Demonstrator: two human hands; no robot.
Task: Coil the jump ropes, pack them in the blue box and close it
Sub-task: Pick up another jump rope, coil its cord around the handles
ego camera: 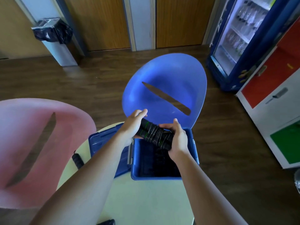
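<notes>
A coiled black jump rope (154,134), its cord wound around the black handles with green rings, hangs just above the open blue box (164,175). My left hand (132,125) grips its left end and my right hand (177,140) grips its right end. Dark rope lies inside the box, hard to make out. The blue lid (100,143) lies flat to the left of the box on the cream round table (146,200). Another black handle (78,160) rests on the table left of the lid, partly hidden by my left forearm.
A blue chair (167,88) stands right behind the table and a pink chair (32,143) at the left. A bin with a black bag (53,39) is at the back left. A drinks fridge (240,38) and coloured lockers (276,98) line the right.
</notes>
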